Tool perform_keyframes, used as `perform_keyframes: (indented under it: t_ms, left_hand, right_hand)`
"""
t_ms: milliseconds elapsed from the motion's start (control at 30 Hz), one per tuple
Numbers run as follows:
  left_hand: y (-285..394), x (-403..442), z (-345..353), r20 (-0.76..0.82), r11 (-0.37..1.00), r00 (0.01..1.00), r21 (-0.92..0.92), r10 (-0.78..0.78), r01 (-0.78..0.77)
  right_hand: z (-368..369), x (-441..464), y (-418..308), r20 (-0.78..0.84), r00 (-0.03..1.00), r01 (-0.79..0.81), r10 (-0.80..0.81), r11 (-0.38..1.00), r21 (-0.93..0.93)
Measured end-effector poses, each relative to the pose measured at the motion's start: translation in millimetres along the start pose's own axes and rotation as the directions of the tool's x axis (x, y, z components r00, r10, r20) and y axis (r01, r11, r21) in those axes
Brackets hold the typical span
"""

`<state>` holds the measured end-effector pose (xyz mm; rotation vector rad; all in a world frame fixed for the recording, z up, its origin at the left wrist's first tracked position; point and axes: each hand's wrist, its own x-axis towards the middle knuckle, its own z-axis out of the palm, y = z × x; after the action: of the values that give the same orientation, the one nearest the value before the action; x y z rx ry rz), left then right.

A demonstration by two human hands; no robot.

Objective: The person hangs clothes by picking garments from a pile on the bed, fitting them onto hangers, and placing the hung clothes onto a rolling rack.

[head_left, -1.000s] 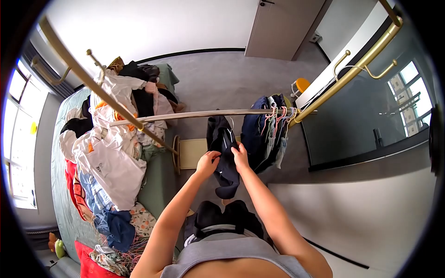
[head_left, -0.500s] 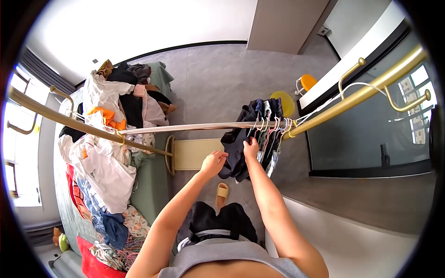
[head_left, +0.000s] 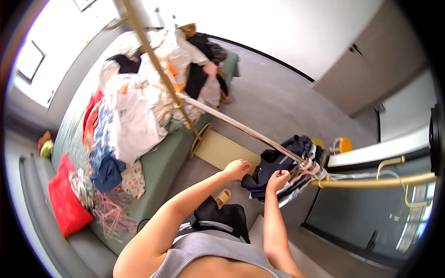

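Dark navy and black garments [head_left: 272, 167] hang bunched on hangers [head_left: 306, 167] at the right end of a metal rail [head_left: 241, 129]. My right hand [head_left: 278, 180] is in front of these garments, its fingers curled with the tips together. Whether cloth is between them is hidden. My left hand [head_left: 237, 169] is just left of the dark garments, loosely bent, fingers a little apart and nothing visible in it. Some motion blur softens both hands.
On the green-covered bed [head_left: 160, 178] lies a heap of clothes [head_left: 139, 120], with loose hangers [head_left: 113, 211] and a red cushion [head_left: 69, 199] nearby. A gold rack bar [head_left: 380, 180] with hooks runs right. A yellow stool [head_left: 345, 145] stands beyond the garments.
The view has turned left and tilted, bringing more of the bed into sight. My right hand, which gripped the dark garment near the hangers, now appears lower, in front of it.
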<state>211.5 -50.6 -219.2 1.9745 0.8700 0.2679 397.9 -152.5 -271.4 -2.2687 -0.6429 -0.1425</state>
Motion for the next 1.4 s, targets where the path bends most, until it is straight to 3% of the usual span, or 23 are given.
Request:
perform_keyframes:
  t_ms: [67,167,267,367,433,567,667,767,867,900,967,1067,1167,1200,1233,1300,1333,1400]
  left_hand:
    - [-26.6,-21.5,-20.1,-0.079,0.997,0.994,-0.015,-0.072,0.071]
    - [-62.7,-66.2,-63.3,-0.226,0.982,0.957,-0.089,-0.184,0.168]
    - [-110.6,-122.5,-106.9,-0.391,0.939,0.855,-0.188,-0.342,0.289]
    - [-176.2,-181.0,-146.9,-0.562,0.885,0.689,-0.363,-0.458,0.292]
    - [-222.8,-218.2,-181.1,-0.69,0.877,0.542,-0.369,-0.48,0.307]
    - [-320.0,-272.4,-269.7,-0.801,0.772,0.247,-0.366,-0.546,0.519]
    - [-398.3,-286.3,-331.1,-0.902,0.728,0.135,-0.235,-0.41,0.644]
    - [-452.6,-278.5,-375.2,-0.944,0.527,0.041,-0.146,-0.327,0.837]
    - [-446.9,-269.7,-425.5,-0.644,0.611,0.222,-0.477,-0.732,0.632]
    - [-452.6,-265.2,-425.9,-0.563,0.634,0.299,-0.624,-0.77,0.458]
    - [-459.7,-251.2,-425.0,-0.427,0.518,0.476,-0.852,-0.769,0.074]
    - [-388.4,-253.6,-427.7,-0.37,0.412,0.679,-0.905,-0.634,-0.108]
    - [-389.1,-257.6,-393.5,-0.611,0.691,0.453,-0.722,-0.65,0.017]
    - [-392.1,-263.2,-391.6,-0.765,0.82,0.299,-0.546,-0.571,0.169]
    - [-410.0,-267.5,-387.8,-0.832,0.819,0.171,-0.445,-0.528,0.363]
    - [-445.4,-273.4,-382.8,-0.938,0.644,-0.031,-0.26,-0.345,0.719]
    - [-448.8,-271.5,-382.7,-0.796,0.556,-0.008,-0.43,-0.605,0.711]
    - [-453.5,-263.9,-383.9,-0.657,0.624,0.185,-0.532,-0.731,0.572]
  right_hand:
    - [21.3,-28.5,-38.7,0.055,0.982,0.168,-0.18,0.969,0.179]
    - [58.7,-73.3,-94.3,0.294,0.906,0.196,-0.305,0.917,0.347]
    - [99.1,-117.1,-148.2,0.467,0.785,0.194,-0.406,0.879,0.436]
    - [129.4,-161.2,-206.3,0.585,0.664,0.174,-0.466,0.857,0.485]
    - [149.9,-189.3,-244.4,0.655,0.588,0.141,-0.475,0.857,0.495]
    - [186.9,-254.2,-291.6,0.789,0.432,0.007,-0.437,0.876,0.482]
    - [202.6,-290.3,-315.7,0.888,0.265,-0.111,-0.375,0.903,0.415]
    - [204.5,-319.5,-337.4,0.945,0.173,-0.213,-0.278,0.926,0.311]
    - [204.5,-338.2,-355.9,0.977,0.116,-0.208,-0.177,0.958,0.198]
    - [202.5,-342.2,-362.3,0.982,0.101,-0.205,-0.161,0.962,0.179]
    - [203.0,-346.5,-377.5,0.991,0.067,-0.263,-0.113,0.956,0.127]
    - [220.9,-351.0,-407.2,0.994,0.034,-0.332,-0.106,0.937,0.111]
    - [243.2,-358.1,-440.7,0.986,-0.017,-0.303,-0.166,0.941,0.153]
    - [245.6,-361.2,-453.0,0.984,-0.051,-0.287,-0.172,0.946,0.151]
    - [246.3,-363.6,-468.1,0.979,-0.084,-0.268,-0.184,0.951,0.156]
    - [249.2,-364.7,-476.0,0.968,-0.138,-0.209,-0.211,0.961,0.18]
    - [250.5,-367.1,-475.2,0.961,-0.156,-0.176,-0.227,0.964,0.199]
    - [252.7,-365.4,-469.1,0.961,-0.178,-0.15,-0.211,0.971,0.186]
